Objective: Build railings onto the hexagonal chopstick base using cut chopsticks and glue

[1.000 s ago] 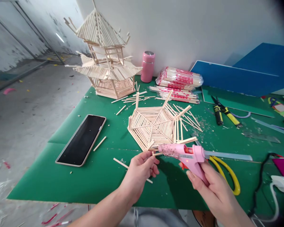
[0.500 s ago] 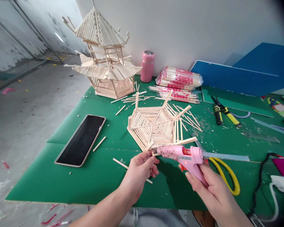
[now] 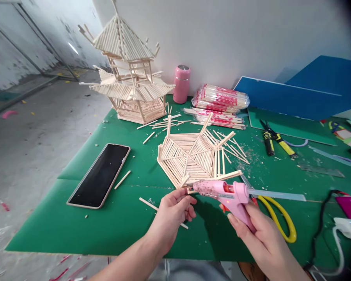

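A pink glue gun [image 3: 222, 192] is in my right hand [image 3: 259, 230], fingers wrapped round its handle, a clear glue stick jutting from its back. Its nozzle meets the near edge of a flat hexagonal frame of wooden sticks [image 3: 187, 154], which has short stick posts rising at its corners. My left hand [image 3: 175, 210] pinches a short wooden stick [image 3: 190, 191] just below the nozzle, beside that edge. The glue gun hides part of the stick and the frame's near right side.
A wooden stick pagoda [image 3: 134, 93] stands at the back left, with a pink bottle [image 3: 181, 84] and wrapped stick bundles [image 3: 220, 97] beside it. A phone [image 3: 99, 175] lies left. Yellow-handled scissors [image 3: 280, 218] and pliers [image 3: 276, 140] lie right. Loose sticks [image 3: 236, 146] are scattered about.
The view has shifted very slightly. Both hands keep nearly the same pose, with the glue gun nozzle still at the frame's near edge.
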The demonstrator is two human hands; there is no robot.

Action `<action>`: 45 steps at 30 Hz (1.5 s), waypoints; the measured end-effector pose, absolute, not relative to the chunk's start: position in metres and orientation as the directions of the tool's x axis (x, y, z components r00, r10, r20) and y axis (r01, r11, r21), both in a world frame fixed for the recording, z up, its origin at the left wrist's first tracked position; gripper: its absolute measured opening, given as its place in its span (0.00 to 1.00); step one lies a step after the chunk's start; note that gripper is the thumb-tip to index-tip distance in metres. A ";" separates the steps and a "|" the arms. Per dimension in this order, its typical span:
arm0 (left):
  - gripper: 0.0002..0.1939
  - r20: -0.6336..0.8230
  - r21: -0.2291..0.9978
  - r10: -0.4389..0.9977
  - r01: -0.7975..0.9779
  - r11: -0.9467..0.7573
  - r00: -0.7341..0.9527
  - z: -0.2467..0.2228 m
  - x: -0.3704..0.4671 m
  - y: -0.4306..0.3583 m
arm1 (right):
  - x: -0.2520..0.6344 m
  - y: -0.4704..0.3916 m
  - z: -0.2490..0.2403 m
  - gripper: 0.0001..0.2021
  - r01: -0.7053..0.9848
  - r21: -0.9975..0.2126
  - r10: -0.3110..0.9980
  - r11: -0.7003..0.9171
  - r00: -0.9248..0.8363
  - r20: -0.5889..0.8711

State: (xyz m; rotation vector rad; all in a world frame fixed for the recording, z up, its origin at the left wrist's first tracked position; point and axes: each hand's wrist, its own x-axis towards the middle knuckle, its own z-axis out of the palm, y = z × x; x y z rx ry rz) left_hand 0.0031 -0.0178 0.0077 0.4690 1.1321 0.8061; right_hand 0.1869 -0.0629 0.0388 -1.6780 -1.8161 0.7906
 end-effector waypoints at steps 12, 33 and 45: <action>0.11 -0.613 0.678 0.773 -0.393 0.621 0.163 0.008 0.003 -0.019 | 0.188 -0.061 0.041 0.16 0.704 -0.705 0.995 0.085 -0.102 0.017; 0.13 -0.611 0.679 0.772 -0.386 0.624 0.174 0.008 0.003 -0.019 | 0.193 -0.064 0.036 0.17 0.687 -0.726 0.998 0.017 -0.053 -0.027; 0.13 -0.613 0.681 0.771 -0.380 0.626 0.172 0.009 0.002 -0.017 | 0.193 -0.062 0.039 0.16 0.691 -0.722 0.998 0.020 -0.056 -0.026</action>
